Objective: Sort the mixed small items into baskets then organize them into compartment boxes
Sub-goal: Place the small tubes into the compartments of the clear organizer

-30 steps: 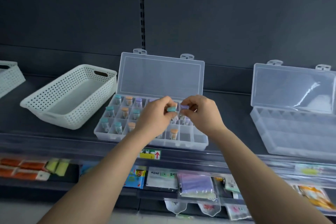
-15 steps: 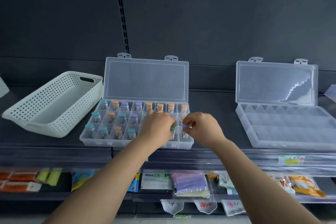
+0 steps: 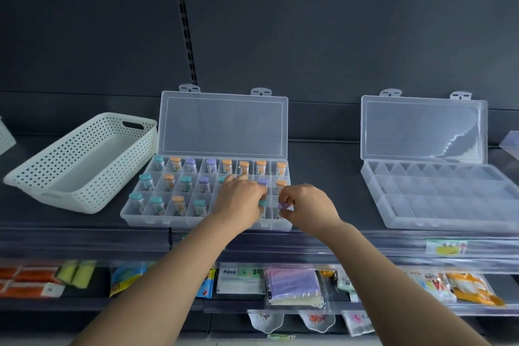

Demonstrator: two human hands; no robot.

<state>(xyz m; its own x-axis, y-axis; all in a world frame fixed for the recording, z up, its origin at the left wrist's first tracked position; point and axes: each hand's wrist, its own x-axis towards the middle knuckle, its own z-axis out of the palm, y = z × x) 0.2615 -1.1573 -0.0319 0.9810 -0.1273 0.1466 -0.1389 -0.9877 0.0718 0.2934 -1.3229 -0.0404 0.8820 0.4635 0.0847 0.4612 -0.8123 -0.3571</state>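
An open clear compartment box (image 3: 146,215) sits on the dark shelf, its cells filled with several small vials capped teal, orange and purple. My left hand (image 3: 241,199) pinches a teal-capped vial (image 3: 262,203) over the box's front right cells. My right hand (image 3: 306,205) grips a purple-capped vial (image 3: 282,206) above the front right corner cell. Both vials are down at the level of the cells, their bodies mostly hidden by my fingers. A white perforated basket (image 3: 56,194) stands empty to the left. A second clear compartment box (image 3: 407,222) lies open at the right with nothing in it.
The lids of both boxes lean upright against the dark back panel. A corner of another white basket (image 3: 5,137) shows at the far left edge. Below the shelf's front rail (image 3: 84,239) hang packets of goods (image 3: 292,286).
Both hands have come down from above the box's middle to its front right cells, each still holding its vial. The view has shifted right, bringing the whole second box in.
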